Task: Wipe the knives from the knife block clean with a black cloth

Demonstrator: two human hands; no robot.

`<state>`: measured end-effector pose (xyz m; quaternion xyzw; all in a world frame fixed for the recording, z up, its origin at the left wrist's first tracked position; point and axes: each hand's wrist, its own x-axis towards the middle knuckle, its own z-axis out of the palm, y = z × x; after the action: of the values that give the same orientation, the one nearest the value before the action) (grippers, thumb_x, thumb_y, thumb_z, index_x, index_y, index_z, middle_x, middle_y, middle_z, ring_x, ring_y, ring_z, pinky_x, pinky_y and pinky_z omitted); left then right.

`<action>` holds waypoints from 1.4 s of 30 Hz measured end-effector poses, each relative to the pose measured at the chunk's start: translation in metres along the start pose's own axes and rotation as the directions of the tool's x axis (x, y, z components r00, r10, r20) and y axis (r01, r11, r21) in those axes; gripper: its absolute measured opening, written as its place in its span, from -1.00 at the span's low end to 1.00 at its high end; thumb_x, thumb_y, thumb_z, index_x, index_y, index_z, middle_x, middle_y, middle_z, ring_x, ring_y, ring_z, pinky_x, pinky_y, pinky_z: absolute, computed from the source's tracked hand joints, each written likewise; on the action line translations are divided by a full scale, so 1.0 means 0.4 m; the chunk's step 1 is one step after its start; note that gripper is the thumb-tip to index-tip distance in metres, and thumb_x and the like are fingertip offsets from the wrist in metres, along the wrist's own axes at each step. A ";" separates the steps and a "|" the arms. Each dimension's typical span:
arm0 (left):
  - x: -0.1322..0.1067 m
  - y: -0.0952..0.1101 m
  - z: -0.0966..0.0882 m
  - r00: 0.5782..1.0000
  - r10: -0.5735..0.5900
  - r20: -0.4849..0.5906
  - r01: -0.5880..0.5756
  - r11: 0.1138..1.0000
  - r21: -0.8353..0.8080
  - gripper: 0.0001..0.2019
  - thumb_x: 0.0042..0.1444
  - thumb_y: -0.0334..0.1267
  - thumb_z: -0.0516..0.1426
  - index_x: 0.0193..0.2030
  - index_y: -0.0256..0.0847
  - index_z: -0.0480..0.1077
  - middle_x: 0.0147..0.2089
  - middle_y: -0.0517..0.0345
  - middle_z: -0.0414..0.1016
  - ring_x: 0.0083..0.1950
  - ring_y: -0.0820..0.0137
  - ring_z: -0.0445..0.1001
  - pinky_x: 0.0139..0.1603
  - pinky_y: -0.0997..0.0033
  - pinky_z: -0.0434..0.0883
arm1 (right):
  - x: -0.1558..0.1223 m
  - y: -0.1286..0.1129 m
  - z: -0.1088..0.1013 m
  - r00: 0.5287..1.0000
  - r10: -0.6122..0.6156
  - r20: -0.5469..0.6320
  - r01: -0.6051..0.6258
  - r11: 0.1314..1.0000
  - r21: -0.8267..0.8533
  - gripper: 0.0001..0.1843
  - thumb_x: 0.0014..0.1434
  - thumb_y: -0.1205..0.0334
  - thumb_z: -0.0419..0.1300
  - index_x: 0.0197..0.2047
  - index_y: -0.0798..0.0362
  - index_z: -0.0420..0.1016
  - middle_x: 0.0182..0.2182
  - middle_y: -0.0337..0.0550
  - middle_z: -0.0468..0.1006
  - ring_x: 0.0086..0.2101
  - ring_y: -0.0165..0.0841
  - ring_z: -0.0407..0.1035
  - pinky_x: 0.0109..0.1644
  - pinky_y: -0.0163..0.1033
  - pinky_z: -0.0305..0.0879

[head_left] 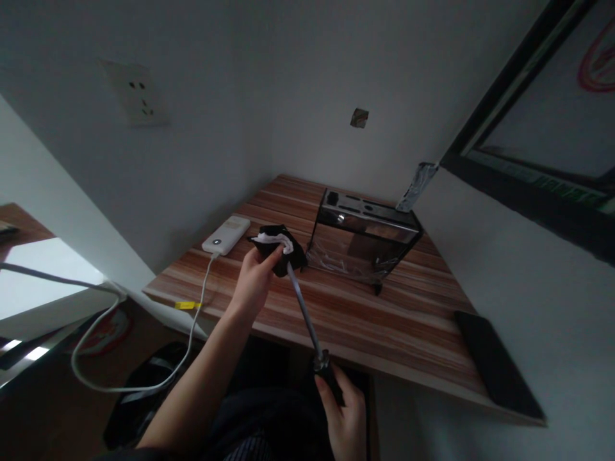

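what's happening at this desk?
A person sits or stands at a wood-grain table, both hands busy. The left hand grips a black cloth-like piece with a crumpled white strip on it. The right hand holds a long metal rod by its dark handle; the rod's far end meets the black piece. A black-framed holder stands just beyond.

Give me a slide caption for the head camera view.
The left hand holds a black and white item at the far end of a dark-handled rod gripped in the right hand.
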<state>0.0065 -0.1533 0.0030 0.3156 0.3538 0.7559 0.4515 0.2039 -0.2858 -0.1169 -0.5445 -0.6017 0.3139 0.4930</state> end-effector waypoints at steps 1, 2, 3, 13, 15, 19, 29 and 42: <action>-0.002 -0.002 0.002 1.000 -0.020 0.003 0.020 1.000 -0.011 -0.66 -0.23 -0.10 0.39 -0.35 -0.28 0.52 -0.37 0.17 0.58 -0.32 0.42 0.51 -0.24 0.49 0.39 | -0.002 0.003 0.000 1.000 0.010 -0.006 -0.010 1.000 -0.007 -0.65 0.13 0.01 0.24 -0.18 0.09 0.65 -0.27 -0.01 0.68 -0.26 -0.15 0.60 -0.24 -0.27 0.54; -0.005 -0.005 0.003 0.999 -0.039 0.002 0.039 0.999 -0.022 -0.65 -0.25 -0.10 0.39 -0.35 -0.28 0.52 -0.37 0.18 0.57 -0.34 0.43 0.51 -0.24 0.50 0.38 | -0.003 0.005 0.000 1.000 0.017 -0.005 -0.017 1.000 -0.008 -0.65 0.13 0.00 0.24 -0.18 0.09 0.65 -0.27 -0.01 0.68 -0.26 -0.15 0.59 -0.23 -0.27 0.54; -0.008 -0.008 0.003 0.998 -0.059 0.000 0.059 0.998 -0.031 -0.64 -0.26 -0.09 0.40 -0.35 -0.28 0.52 -0.38 0.19 0.57 -0.34 0.44 0.50 -0.24 0.50 0.38 | -0.004 0.006 0.000 1.000 0.021 0.000 -0.021 1.000 -0.007 -0.65 0.13 0.00 0.23 -0.19 0.09 0.65 -0.27 -0.01 0.68 -0.25 -0.15 0.59 -0.22 -0.27 0.53; -0.082 -0.075 -0.009 0.969 -0.223 0.107 0.211 0.971 0.111 -0.64 -0.18 -0.10 0.37 -0.28 -0.31 0.53 -0.31 0.10 0.60 -0.28 0.40 0.51 -0.20 0.47 0.39 | 0.003 0.004 0.000 0.997 0.055 0.047 -0.056 0.998 0.028 -0.68 0.17 0.05 0.20 -0.17 0.08 0.64 -0.21 -0.02 0.66 -0.18 -0.15 0.57 -0.14 -0.28 0.50; -0.107 -0.093 -0.003 0.950 -0.282 0.138 0.258 0.952 0.167 -0.63 -0.18 -0.09 0.37 -0.28 -0.32 0.53 -0.29 0.07 0.61 -0.28 0.36 0.52 -0.22 0.45 0.41 | 0.009 -0.001 -0.004 0.997 0.071 0.031 -0.071 0.997 0.023 -0.67 0.17 0.03 0.19 -0.17 0.08 0.63 -0.20 -0.02 0.66 -0.17 -0.15 0.57 -0.12 -0.26 0.50; -0.154 -0.116 0.010 0.920 -0.361 0.156 0.317 0.916 0.247 -0.60 -0.21 -0.10 0.38 -0.25 -0.31 0.52 -0.24 0.02 0.62 -0.22 0.28 0.55 -0.18 0.39 0.44 | 0.019 -0.013 -0.014 0.995 0.102 0.010 -0.102 0.995 0.023 -0.64 0.15 0.00 0.21 -0.17 0.09 0.64 -0.21 -0.01 0.67 -0.17 -0.12 0.57 -0.11 -0.22 0.50; -0.243 -0.134 0.009 0.849 -0.396 0.350 0.236 0.877 0.419 -0.72 -0.10 -0.24 0.32 -0.20 -0.26 0.52 -0.16 0.03 0.63 -0.10 0.20 0.55 -0.04 0.31 0.44 | 0.043 -0.039 -0.015 0.996 0.071 -0.048 -0.069 0.997 0.035 -0.62 0.14 -0.03 0.21 -0.20 0.11 0.63 -0.27 -0.01 0.67 -0.27 -0.16 0.57 -0.19 -0.24 0.49; -0.244 -0.127 0.005 0.867 -0.384 0.318 0.262 0.894 0.364 -0.75 -0.12 -0.26 0.34 -0.26 -0.27 0.51 -0.20 0.04 0.64 -0.14 0.21 0.56 -0.09 0.32 0.46 | 0.038 -0.039 -0.007 0.995 0.056 -0.081 -0.056 0.998 -0.005 -0.63 0.13 -0.02 0.21 -0.23 0.11 0.63 -0.32 -0.01 0.68 -0.33 -0.17 0.59 -0.24 -0.25 0.51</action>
<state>0.0699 -0.2237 -0.0529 0.4585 0.4212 0.5274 0.5781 0.2021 -0.2749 -0.0980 -0.5752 -0.5670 0.3032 0.5057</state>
